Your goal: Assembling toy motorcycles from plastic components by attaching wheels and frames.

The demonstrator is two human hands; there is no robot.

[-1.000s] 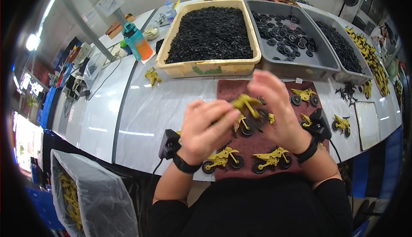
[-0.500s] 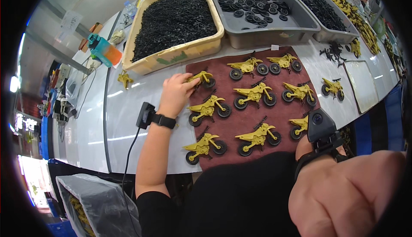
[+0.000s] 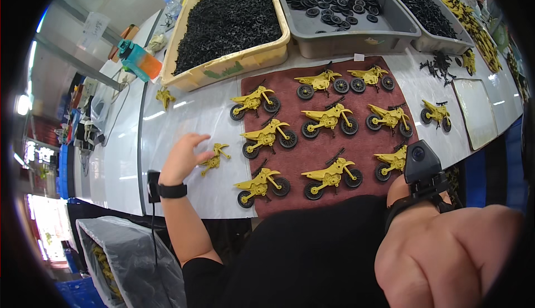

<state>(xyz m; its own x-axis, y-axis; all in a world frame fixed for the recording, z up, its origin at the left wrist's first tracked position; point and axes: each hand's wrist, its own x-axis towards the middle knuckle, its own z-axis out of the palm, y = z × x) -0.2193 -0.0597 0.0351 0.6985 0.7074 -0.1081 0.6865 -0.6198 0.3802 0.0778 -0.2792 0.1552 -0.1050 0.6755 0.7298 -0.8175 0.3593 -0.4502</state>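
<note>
My left hand [image 3: 186,156] hovers over the white table left of the maroon mat, its thumb and fingers apart. Right beside its thumb lies a yellow toy motorcycle body [image 3: 215,159] without wheels. Toy motorcycles with black wheels lie in rows on the mat; the nearest ones to that hand are the upper left motorcycle [image 3: 253,103], the one below it [image 3: 267,137] and the lower left one [image 3: 261,186]. Large and close in the lower right corner is my right hand [image 3: 440,258], its back and knuckles showing; its fingertips are hidden.
Behind the maroon mat [image 3: 278,199] stand a cream bin [image 3: 245,65] of small black parts, a grey bin [image 3: 356,43] with black wheels, and another grey bin [image 3: 446,43]. A teal-orange bottle [image 3: 139,61] is at left. Another motorcycle [image 3: 436,114] lies right of the mat.
My left hand has let go of the upper left motorcycle and moved down and left, its fingers now apart. The wheelless body beside it has come into view. My right hand has hardly moved.
</note>
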